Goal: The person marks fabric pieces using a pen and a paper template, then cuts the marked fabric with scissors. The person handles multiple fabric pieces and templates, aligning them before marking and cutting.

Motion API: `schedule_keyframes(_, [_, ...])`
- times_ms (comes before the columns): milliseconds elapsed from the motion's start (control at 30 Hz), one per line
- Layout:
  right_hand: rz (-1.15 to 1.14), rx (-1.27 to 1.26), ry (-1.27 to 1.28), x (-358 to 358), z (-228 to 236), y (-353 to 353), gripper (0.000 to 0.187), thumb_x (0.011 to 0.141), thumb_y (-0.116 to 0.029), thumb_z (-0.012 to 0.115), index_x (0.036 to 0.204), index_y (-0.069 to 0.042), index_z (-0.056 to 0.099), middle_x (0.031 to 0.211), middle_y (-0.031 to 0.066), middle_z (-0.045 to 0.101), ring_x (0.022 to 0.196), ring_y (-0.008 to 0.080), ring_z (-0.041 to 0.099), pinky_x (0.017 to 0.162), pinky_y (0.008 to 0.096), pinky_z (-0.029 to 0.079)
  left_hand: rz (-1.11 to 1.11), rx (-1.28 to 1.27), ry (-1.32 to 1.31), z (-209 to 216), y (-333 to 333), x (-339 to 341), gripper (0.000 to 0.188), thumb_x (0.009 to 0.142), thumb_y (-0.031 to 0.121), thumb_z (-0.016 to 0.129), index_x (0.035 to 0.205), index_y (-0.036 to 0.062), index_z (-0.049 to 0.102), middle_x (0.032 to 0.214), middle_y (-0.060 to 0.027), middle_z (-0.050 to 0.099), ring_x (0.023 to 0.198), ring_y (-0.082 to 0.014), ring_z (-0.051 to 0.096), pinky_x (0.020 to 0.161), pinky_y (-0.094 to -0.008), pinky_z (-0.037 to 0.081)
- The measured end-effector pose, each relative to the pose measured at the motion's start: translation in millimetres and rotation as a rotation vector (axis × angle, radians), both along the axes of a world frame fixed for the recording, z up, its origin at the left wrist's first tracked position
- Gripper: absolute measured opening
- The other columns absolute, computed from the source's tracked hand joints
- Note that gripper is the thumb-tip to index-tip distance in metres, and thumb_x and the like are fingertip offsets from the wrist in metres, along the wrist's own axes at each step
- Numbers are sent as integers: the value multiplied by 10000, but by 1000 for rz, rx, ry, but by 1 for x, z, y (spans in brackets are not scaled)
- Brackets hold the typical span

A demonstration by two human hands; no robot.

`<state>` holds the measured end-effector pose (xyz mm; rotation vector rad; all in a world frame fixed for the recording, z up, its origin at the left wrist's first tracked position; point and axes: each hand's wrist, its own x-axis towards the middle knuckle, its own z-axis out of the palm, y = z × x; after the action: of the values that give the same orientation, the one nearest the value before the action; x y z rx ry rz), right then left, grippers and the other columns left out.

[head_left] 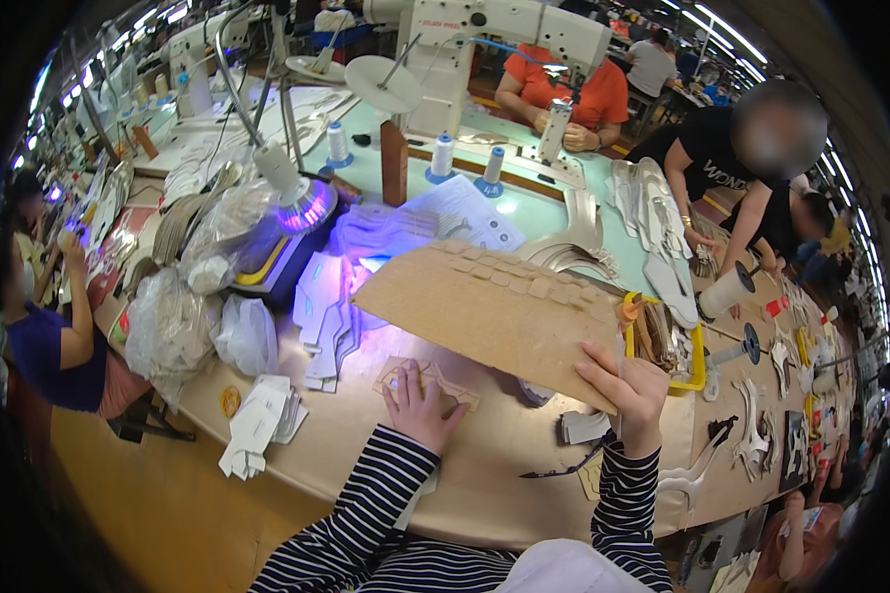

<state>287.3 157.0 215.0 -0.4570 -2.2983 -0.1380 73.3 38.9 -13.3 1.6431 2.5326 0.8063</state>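
Head view: looking down over a long beige worktop crowded with cut pieces, the person's striped sleeves coming in from 6 o'clock.
Cardboard sheet: a big brown cardboard sheet is being held tilted above the worktop's middle, small tan patches lying in rows on its far part; the tilt seems to be keeping them in sight and clear of the clutter beneath.
Lamp: at 10 o'clock from the sheet, a lamp head is shining violet light onto a stack of pale cut pieces, probably to light them for checking.
Yellow tray: at 3 o'clock, a yellow tray is standing just beside the sheet's edge, packed with upright tan pieces.
Right hand: the right hand is clenching the sheet's near right corner, thumb on top.
Left hand: the left hand is lying flat and released, fingers spread, pressing down a thin tan cut-out so it stays put.
Cut-out: it is resting on the worktop under the sheet's near edge.
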Motion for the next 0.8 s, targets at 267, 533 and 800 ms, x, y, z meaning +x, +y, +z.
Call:
schedule_keyframes(267, [-195, 81, 36, 10, -7, 18, 308, 772, -72, 671, 1057, -125, 775, 1111, 79, 750, 687, 178, 677, 575, 290, 499, -19, -92, -72, 9, 0, -1, 554, 810, 541, 719, 1051, 52, 623, 1586, -257, 304, 1486, -437, 234, 1180, -656, 118])
schedule_keyframes(533, [-277, 23, 126, -34, -34, 43, 361, 768, -7, 630, 1087, -116, 761, 1137, 72, 744, 723, 226, 706, 638, 312, 552, -21, -28, -61, 6, 2, -1, 517, 808, 520, 737, 1016, 64, 613, 1565, -258, 337, 1479, -444, 244, 1174, -660, 119])
schedule_keyframes(800, [-254, -411, -82, -118, -94, 28, 484, 850, -145, 674, 1329, -146, 609, 1332, 143, 639, 858, 290, 719, 690, 369, 573, -27, -29, -76, 3, 2, -3, 510, 785, 502, 771, 1012, 80, 598, 1568, -243, 342, 1473, -457, 243, 1171, -660, 114])
